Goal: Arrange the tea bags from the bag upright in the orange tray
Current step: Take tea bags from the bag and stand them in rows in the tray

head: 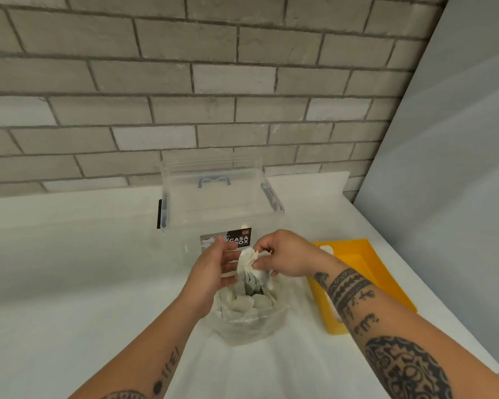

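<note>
One clear box (219, 205) labelled "CASA BOX", one orange tray (360, 262), one bag (249, 323) on desk (69, 269), right hand (288, 254) pinching tea bags (249, 266), left hand (211, 272) slack-fingered beside them

Left of the crumpled clear plastic bag (251, 326) the white countertop (69, 269) gives me wide room. The far side is shut off — the tall clear plastic storage box (219, 203) stands just behind the bag. Right, the shallow orange plastic tray (355, 260) lies open-topped, with the pale grey wall panel (444, 197) close beyond it.

Soft even overhead light, faint shadows, wide-angle edge bending, slight blur
</note>
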